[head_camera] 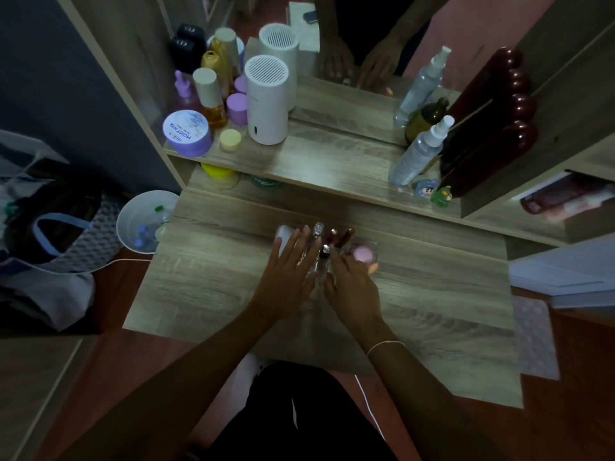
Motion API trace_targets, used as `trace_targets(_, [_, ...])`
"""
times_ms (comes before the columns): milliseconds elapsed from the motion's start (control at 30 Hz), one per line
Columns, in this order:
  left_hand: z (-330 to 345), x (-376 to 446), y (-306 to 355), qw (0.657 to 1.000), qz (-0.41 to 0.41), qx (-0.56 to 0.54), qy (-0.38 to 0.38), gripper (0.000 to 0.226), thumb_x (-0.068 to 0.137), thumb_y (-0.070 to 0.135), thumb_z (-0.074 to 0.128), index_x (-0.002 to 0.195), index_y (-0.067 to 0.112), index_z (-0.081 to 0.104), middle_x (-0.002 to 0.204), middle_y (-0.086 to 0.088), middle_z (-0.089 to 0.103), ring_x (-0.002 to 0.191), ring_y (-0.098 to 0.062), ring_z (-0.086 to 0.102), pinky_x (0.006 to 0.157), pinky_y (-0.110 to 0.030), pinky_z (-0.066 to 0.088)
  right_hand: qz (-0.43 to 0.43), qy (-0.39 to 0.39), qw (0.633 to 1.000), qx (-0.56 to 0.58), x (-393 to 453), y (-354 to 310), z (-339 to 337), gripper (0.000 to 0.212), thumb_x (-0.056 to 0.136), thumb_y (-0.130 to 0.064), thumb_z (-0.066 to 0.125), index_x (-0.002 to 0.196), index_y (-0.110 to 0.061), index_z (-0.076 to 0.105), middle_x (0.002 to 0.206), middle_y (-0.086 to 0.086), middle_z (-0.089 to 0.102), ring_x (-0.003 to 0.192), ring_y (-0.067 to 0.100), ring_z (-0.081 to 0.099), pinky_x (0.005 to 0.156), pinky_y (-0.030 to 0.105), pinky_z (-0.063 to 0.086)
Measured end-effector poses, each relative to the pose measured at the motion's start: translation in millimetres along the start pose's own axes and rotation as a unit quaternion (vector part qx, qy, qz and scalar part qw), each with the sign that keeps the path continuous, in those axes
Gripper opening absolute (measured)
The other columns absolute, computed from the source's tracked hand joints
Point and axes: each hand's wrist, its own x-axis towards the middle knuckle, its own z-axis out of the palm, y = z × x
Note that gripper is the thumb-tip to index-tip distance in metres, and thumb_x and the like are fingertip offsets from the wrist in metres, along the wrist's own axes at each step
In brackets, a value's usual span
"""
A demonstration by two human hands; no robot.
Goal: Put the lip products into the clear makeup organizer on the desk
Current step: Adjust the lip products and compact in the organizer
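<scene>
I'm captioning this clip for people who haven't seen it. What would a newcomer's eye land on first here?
First, the two bare hands, left hand and right hand, meeting at the desk's centre over the clear makeup organizer, where dark red lip product tubes stand upright. Next, the white ribbed-top cylinder on the upper-left shelf among bottles, and the lilac round tub lying tilted beside it.

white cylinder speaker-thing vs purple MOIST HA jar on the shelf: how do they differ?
The white cylinder is tall and stands upright; the purple jar is squat and sits tilted. The white cylinder's top is slotted like a grille, while the purple jar's lid is solid and printed. Both are round and rest on the left of the upper shelf.
</scene>
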Motion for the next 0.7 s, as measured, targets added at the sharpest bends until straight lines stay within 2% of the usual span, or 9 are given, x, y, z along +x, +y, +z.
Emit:
trace_targets(300, [-0.3, 0.1, -0.1, 1.0, -0.006, -0.007, -0.011, 0.054, 0.094, 0.028, 0.034, 0.144, 0.006, 0.031, 0.15, -0.025, 0.03, 0.14, -0.038, 0.027, 0.11, -0.061, 0.026, -0.001, -0.014, 1.0, -0.002, -1.1, 2.5, -2.7, 0.053, 0.091, -0.017, 0.056, 0.142, -0.012, 0.042, 0.122, 0.01, 0.061, 0.112, 0.027, 0.056, 0.08, 0.043, 0.055])
trace_targets(567, [-2.8, 0.0, -1.7, 1.0, -0.003, -0.015, 0.005, 0.055, 0.094, 0.026, 0.038, 0.144, 0.005, 0.028, 0.149, -0.026, 0.031, 0.139, -0.039, 0.028, 0.11, -0.061, 0.024, 0.012, 0.005, 1.0, 0.007, -3.2, 2.8, -6.8, 0.05, 0.089, -0.016, 0.057, 0.137, -0.012, 0.048, 0.117, 0.01, 0.062, 0.109, 0.027, 0.058, 0.078, 0.044, 0.056])
trace_targets(700, [-1.1, -7.4, -9.9, 0.998, -0.043, -0.041, 0.016, 0.057, 0.096, 0.03, 0.033, 0.145, 0.005, 0.022, 0.153, -0.024, 0.024, 0.143, -0.035, 0.019, 0.113, -0.057, 0.023, 0.01, 0.065, 0.998, 0.024, -3.8, 3.3, -14.2, 0.044, 0.087, -0.014, 0.061, 0.131, -0.011, 0.054, 0.115, 0.011, 0.062, 0.105, 0.027, 0.059, 0.073, 0.04, 0.057])
